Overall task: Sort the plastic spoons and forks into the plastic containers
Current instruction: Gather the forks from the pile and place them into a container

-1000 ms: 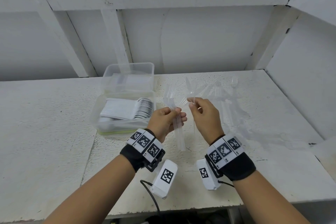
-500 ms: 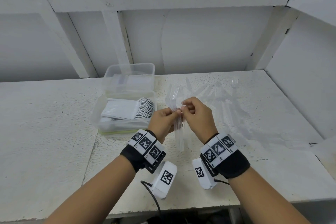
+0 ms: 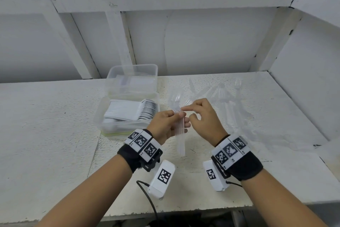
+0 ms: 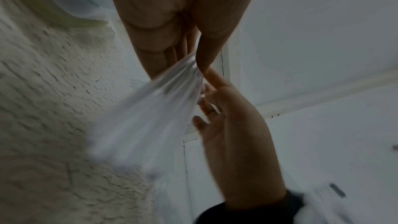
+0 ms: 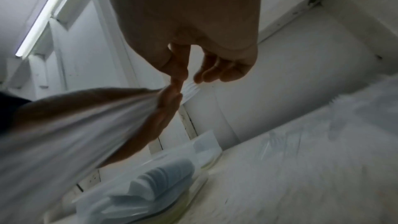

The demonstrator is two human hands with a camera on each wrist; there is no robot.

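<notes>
My left hand (image 3: 166, 123) grips a bundle of clear plastic forks (image 3: 181, 140), tines up, above the table in front of the containers. My right hand (image 3: 204, 116) is right beside it; its straight index finger touches the top of the bundle and the other fingers hang loosely curled, holding nothing. In the left wrist view the bundle (image 4: 150, 117) fans out below my left fingers (image 4: 172, 23) with the right hand (image 4: 232, 134) against it. More clear forks (image 3: 220, 96) lie loose on the table behind the right hand. The near container (image 3: 99, 116) holds stacked white spoons (image 3: 132, 110).
A second clear container (image 3: 110, 74) stands behind the first, against the wall. The white table (image 3: 46, 125) is bounded by a wall at the back and at the right. A cable (image 3: 147, 195) hangs over the front edge.
My right hand carried a single clear fork leftward into the bundle in my left hand and let it go. Now only its index finger touches the bundle.
</notes>
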